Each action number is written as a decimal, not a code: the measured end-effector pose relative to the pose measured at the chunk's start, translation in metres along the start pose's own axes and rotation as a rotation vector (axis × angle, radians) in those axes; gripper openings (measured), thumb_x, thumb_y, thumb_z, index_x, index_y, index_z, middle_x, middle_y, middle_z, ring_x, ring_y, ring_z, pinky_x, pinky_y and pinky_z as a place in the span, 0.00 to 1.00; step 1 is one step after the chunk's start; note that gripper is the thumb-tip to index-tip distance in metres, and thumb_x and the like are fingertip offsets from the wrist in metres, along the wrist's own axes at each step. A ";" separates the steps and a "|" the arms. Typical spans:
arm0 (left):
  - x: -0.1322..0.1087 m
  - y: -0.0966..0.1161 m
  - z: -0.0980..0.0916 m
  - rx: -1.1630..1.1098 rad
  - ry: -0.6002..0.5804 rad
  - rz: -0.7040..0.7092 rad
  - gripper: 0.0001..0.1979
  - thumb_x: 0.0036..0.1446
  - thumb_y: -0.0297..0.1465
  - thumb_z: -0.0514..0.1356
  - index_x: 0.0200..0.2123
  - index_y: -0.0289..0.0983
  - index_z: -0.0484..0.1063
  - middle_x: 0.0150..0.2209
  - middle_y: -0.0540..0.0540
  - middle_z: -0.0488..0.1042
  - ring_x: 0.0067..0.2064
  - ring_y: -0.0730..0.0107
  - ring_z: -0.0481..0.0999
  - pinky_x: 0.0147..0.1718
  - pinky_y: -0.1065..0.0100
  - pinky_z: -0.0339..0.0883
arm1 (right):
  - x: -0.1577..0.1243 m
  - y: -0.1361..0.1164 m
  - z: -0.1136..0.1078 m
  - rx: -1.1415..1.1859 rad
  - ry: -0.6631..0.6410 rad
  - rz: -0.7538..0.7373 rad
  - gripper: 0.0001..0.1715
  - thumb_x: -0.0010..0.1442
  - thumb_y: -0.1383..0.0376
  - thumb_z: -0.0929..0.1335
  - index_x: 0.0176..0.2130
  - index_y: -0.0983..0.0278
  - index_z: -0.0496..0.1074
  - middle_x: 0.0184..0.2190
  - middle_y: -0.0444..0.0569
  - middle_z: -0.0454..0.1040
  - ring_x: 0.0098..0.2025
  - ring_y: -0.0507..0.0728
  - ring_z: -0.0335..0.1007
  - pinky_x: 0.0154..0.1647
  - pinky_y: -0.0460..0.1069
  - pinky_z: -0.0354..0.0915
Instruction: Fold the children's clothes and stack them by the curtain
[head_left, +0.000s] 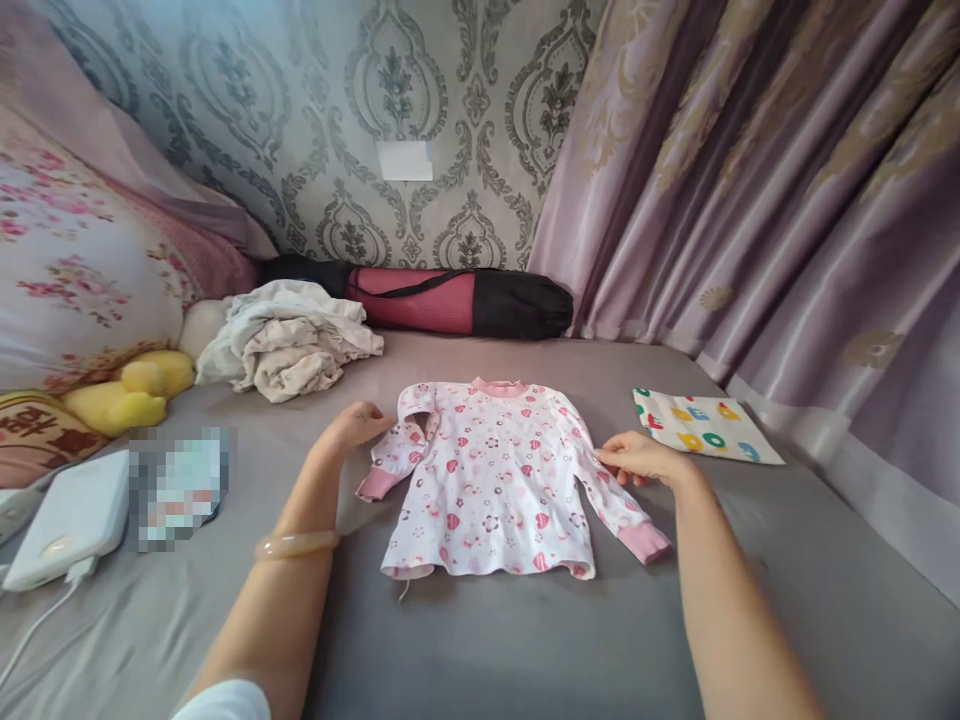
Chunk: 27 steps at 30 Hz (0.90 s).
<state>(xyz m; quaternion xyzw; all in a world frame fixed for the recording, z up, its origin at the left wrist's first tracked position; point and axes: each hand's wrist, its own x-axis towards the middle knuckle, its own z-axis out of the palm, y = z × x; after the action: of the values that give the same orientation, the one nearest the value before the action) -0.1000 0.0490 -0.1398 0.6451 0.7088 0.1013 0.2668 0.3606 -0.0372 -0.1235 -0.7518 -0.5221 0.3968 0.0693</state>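
Fingers of the right hand (646, 458) pinch the patterned shirt (491, 480), centre of frame; whether the left hand (354, 425) grips, I cannot tell. Gentle, even tension would best smooth the bent left-side sleeve (394, 456)

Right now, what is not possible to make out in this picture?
All in the head view:
Pixelated item: masked by mosaic.
White cable: its far end, cut off by the left edge.
Shirt: its underside, against the bed.
Rolled bag: part, behind crumpled cloth.
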 end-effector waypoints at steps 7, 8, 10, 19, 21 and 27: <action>-0.006 -0.001 0.000 -0.026 -0.078 0.011 0.18 0.42 0.48 0.62 0.26 0.37 0.72 0.23 0.47 0.75 0.28 0.64 0.73 0.23 0.70 0.60 | 0.015 0.007 0.011 -0.016 -0.034 -0.046 0.13 0.55 0.59 0.71 0.26 0.65 0.67 0.12 0.38 0.64 0.14 0.45 0.55 0.15 0.40 0.49; -0.007 -0.003 -0.001 -0.035 -0.112 0.017 0.19 0.42 0.49 0.62 0.25 0.38 0.72 0.22 0.48 0.73 0.26 0.65 0.72 0.22 0.70 0.59 | 0.015 0.009 0.011 -0.014 -0.034 -0.057 0.13 0.55 0.59 0.70 0.27 0.65 0.67 0.12 0.38 0.64 0.14 0.45 0.55 0.15 0.40 0.50; -0.009 -0.005 -0.003 -0.058 -0.176 0.048 0.20 0.43 0.51 0.61 0.23 0.38 0.71 0.20 0.49 0.71 0.24 0.67 0.69 0.21 0.70 0.56 | 0.014 0.011 0.009 0.009 -0.027 -0.076 0.11 0.56 0.60 0.70 0.28 0.64 0.67 0.13 0.39 0.65 0.14 0.46 0.57 0.15 0.40 0.50; -0.006 -0.003 0.000 -0.013 -0.192 0.083 0.09 0.38 0.37 0.61 0.22 0.38 0.71 0.22 0.51 0.71 0.27 0.66 0.71 0.25 0.70 0.59 | 0.002 0.007 -0.011 0.162 0.253 0.046 0.10 0.64 0.60 0.61 0.37 0.64 0.67 0.10 0.40 0.64 0.12 0.50 0.58 0.15 0.43 0.55; -0.005 -0.003 -0.004 0.026 -0.042 0.072 0.08 0.41 0.37 0.59 0.24 0.38 0.71 0.24 0.50 0.72 0.29 0.65 0.72 0.26 0.70 0.59 | 0.004 0.007 -0.016 0.162 0.426 0.012 0.11 0.63 0.60 0.62 0.38 0.64 0.69 0.12 0.41 0.66 0.15 0.52 0.63 0.17 0.44 0.59; -0.006 -0.003 -0.012 0.024 0.391 -0.018 0.12 0.53 0.37 0.54 0.36 0.38 0.72 0.29 0.46 0.75 0.36 0.61 0.74 0.38 0.67 0.65 | 0.008 0.001 -0.023 0.023 0.897 -0.149 0.15 0.59 0.61 0.62 0.40 0.64 0.74 0.32 0.54 0.78 0.36 0.60 0.75 0.39 0.52 0.69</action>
<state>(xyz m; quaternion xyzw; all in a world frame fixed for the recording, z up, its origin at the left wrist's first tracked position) -0.1084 0.0452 -0.1298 0.6098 0.7541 0.2139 0.1173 0.3780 -0.0242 -0.1129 -0.8088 -0.4890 0.0316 0.3253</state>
